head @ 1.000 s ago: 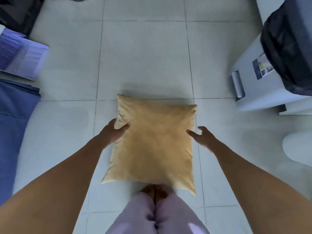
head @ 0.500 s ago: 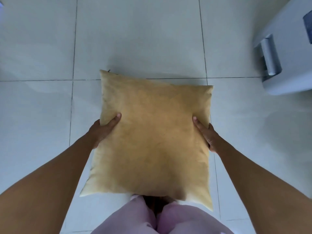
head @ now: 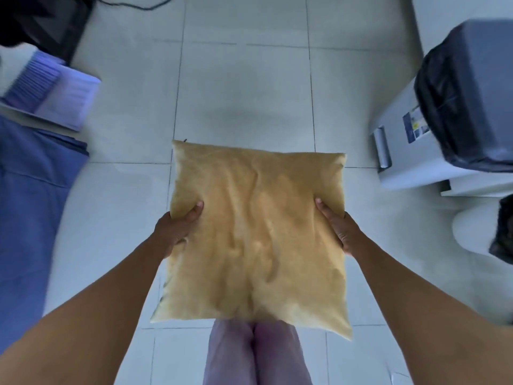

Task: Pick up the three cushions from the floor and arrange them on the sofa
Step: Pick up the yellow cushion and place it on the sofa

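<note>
— Head view. Hidden or cut off?

— Plenty. Fingers of both hands out of sight under the cushion [head: 256, 232]; only thumbs on top. Feet covered by its near edge, just pale purple trouser legs [head: 255, 354] below. Blue fabric [head: 30, 207] at the left, cut by the frame, too partial to name for sure. Dark object [head: 41, 20] at the far left corner, blurred, not identifiable. Black bag [head: 502, 232] at the right edge, half out of frame.

— Hands?

— Left hand [head: 173, 232] clamped on the cushion's left edge, thumb pressed into the fabric. Right hand [head: 340, 226] clamped on the right edge, same way. Creases running between the two grips.

— Place of the cushion?

— Held flat in front of the legs, above the pale floor tiles [head: 244, 79], roughly mid-scene. Faint shadow on the tiles beyond its far edge.

— Counts?

— One tan cushion. Two hands, two bare forearms. One grey pedal bin [head: 433, 129] at the right with a dark liner. One purple ribbed thing [head: 52, 87] at the far left, hard to make out. One black cable [head: 138, 4] at the far edge.
</note>
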`<action>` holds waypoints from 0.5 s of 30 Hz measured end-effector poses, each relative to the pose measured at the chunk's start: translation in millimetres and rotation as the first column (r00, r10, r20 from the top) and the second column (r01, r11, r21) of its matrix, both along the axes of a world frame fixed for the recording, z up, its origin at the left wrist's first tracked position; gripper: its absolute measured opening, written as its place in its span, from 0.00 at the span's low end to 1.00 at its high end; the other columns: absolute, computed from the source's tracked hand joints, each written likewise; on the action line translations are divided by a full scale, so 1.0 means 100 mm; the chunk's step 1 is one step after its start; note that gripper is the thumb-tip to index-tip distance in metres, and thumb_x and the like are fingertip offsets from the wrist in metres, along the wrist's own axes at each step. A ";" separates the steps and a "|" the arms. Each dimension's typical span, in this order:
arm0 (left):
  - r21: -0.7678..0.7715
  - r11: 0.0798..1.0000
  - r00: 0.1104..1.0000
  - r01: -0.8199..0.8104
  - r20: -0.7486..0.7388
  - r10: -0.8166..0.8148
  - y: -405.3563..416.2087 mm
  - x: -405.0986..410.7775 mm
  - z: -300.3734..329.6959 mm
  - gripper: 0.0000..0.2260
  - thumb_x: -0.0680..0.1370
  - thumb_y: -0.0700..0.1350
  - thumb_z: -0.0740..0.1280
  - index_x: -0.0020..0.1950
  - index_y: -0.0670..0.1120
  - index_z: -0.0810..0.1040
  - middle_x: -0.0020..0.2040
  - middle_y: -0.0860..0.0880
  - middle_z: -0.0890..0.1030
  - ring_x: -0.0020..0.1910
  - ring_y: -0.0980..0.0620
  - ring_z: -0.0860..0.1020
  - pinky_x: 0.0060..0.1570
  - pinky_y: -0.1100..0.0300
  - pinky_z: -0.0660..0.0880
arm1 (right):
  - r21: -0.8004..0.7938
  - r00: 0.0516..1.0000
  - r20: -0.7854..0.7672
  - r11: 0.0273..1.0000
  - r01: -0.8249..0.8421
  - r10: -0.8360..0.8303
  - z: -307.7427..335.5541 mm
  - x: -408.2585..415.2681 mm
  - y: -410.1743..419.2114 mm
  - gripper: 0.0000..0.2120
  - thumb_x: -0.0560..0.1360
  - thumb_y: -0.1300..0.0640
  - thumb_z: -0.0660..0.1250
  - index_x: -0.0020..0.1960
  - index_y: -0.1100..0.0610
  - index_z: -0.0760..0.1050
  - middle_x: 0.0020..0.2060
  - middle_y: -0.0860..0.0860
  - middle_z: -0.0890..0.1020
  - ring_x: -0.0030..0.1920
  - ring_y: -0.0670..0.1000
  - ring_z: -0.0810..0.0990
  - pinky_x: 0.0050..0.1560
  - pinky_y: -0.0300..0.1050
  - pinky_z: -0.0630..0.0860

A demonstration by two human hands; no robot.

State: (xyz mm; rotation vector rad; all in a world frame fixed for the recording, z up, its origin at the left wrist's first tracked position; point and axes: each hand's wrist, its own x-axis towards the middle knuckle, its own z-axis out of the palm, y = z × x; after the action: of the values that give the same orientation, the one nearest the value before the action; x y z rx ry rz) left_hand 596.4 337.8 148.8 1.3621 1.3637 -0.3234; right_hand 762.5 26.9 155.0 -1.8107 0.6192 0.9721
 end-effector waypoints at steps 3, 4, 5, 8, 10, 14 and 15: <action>0.017 1.000 0.999 -0.013 0.029 0.013 0.04 -0.07 0.81 0.38 0.67 0.66 0.73 0.69 0.45 0.74 0.62 0.48 0.79 0.59 0.46 0.78 0.53 0.54 0.76 | 0.006 1.000 0.029 1.000 -0.008 0.008 0.81 -0.04 0.05 0.50 0.57 0.30 0.74 0.71 0.54 0.68 0.63 0.53 0.79 0.62 0.56 0.79 0.66 0.56 0.73; 0.012 1.000 1.000 -0.008 0.029 0.007 0.04 -0.10 1.07 0.36 0.67 0.66 0.73 0.67 0.45 0.75 0.61 0.48 0.80 0.58 0.47 0.79 0.51 0.54 0.76 | 0.003 0.999 0.034 1.000 -0.012 0.012 1.08 -0.07 0.05 0.51 0.56 0.30 0.74 0.72 0.54 0.67 0.64 0.53 0.78 0.62 0.57 0.78 0.67 0.56 0.73; 0.017 1.000 1.000 -0.009 0.025 0.008 0.04 -0.15 1.31 0.35 0.66 0.67 0.72 0.65 0.46 0.76 0.59 0.49 0.80 0.56 0.47 0.79 0.51 0.54 0.76 | 0.004 0.999 0.032 1.000 -0.022 0.022 1.30 -0.11 0.05 0.52 0.56 0.29 0.74 0.72 0.54 0.67 0.64 0.54 0.78 0.63 0.57 0.78 0.67 0.57 0.73; 0.055 0.998 0.999 -0.019 0.051 0.016 0.12 -0.26 1.93 0.31 0.66 0.67 0.72 0.59 0.47 0.78 0.50 0.50 0.82 0.50 0.48 0.81 0.50 0.54 0.77 | 0.036 0.998 0.029 0.998 -0.054 0.052 1.89 -0.19 0.11 0.52 0.56 0.29 0.73 0.72 0.54 0.67 0.64 0.54 0.78 0.62 0.57 0.78 0.66 0.57 0.73; 0.065 0.997 0.997 -0.040 0.066 0.036 0.14 -0.36 2.26 0.31 0.66 0.68 0.71 0.59 0.47 0.77 0.49 0.51 0.81 0.50 0.49 0.80 0.47 0.55 0.76 | 0.033 0.997 0.047 0.997 -0.069 0.067 2.22 -0.25 0.17 0.50 0.59 0.30 0.73 0.72 0.55 0.67 0.65 0.54 0.77 0.62 0.57 0.78 0.66 0.56 0.73; 0.074 0.995 0.995 -0.071 0.079 0.066 0.22 -0.59 2.72 0.40 0.65 0.70 0.71 0.66 0.43 0.76 0.60 0.45 0.81 0.54 0.44 0.81 0.46 0.55 0.79 | 0.057 0.986 0.128 0.992 -0.116 0.108 2.67 -0.31 0.36 0.46 0.60 0.31 0.73 0.69 0.56 0.70 0.63 0.54 0.79 0.53 0.55 0.78 0.56 0.49 0.74; 0.087 0.991 0.992 -0.098 0.091 0.090 0.26 -0.65 2.82 0.41 0.64 0.70 0.71 0.67 0.42 0.76 0.61 0.44 0.81 0.55 0.43 0.81 0.49 0.53 0.80 | 0.062 0.982 0.143 0.989 -0.135 0.125 2.76 -0.32 0.45 0.46 0.59 0.30 0.73 0.69 0.56 0.70 0.62 0.53 0.79 0.53 0.54 0.78 0.55 0.49 0.74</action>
State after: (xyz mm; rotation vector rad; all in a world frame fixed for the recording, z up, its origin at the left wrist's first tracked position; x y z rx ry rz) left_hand 530.9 364.2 431.2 1.3662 1.3789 -0.1382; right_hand 730.9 71.5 431.0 -1.8551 0.3795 0.9333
